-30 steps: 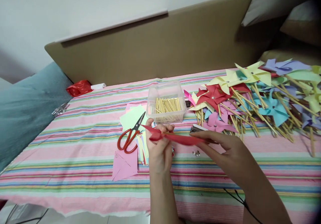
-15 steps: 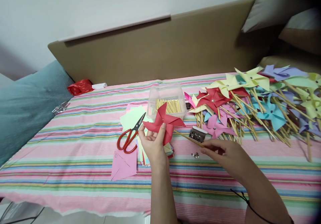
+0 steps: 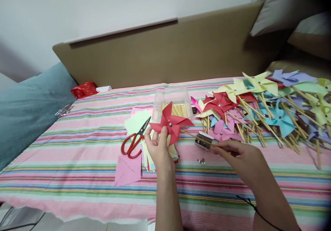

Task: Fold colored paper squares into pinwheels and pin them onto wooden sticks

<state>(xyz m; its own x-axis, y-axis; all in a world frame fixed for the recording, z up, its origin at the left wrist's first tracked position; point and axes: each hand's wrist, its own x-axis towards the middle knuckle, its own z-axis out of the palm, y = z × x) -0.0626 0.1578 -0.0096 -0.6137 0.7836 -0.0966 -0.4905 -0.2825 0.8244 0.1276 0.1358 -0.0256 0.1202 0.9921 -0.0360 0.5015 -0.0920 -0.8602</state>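
Between the two hands is a red paper pinwheel point(image 3: 173, 123) with a silvery pin at its centre. My left hand point(image 3: 159, 146) is closed on its lower left side, the thumb on the paper near the pin. A thin wooden stick point(image 3: 190, 133) runs from behind the pinwheel to the right, and my right hand point(image 3: 236, 157) pinches its far end. Just beyond those right fingertips stands a small open box of metal pins point(image 3: 204, 140). A few loose pins point(image 3: 201, 161) lie on the striped cloth in front of it.
Red-handled scissors point(image 3: 136, 138) lie left of my left hand, by stacked paper sheets point(image 3: 137, 120) and a slit pink square point(image 3: 128, 170). Behind the pinwheel sits a clear tub of sticks point(image 3: 157, 103). A heap of finished pinwheels point(image 3: 279, 117) covers the right side.
The red pinwheel has tilted so its central pin now shows, the left thumb lower on it. My right hand has shifted slightly right along with the stick's end.
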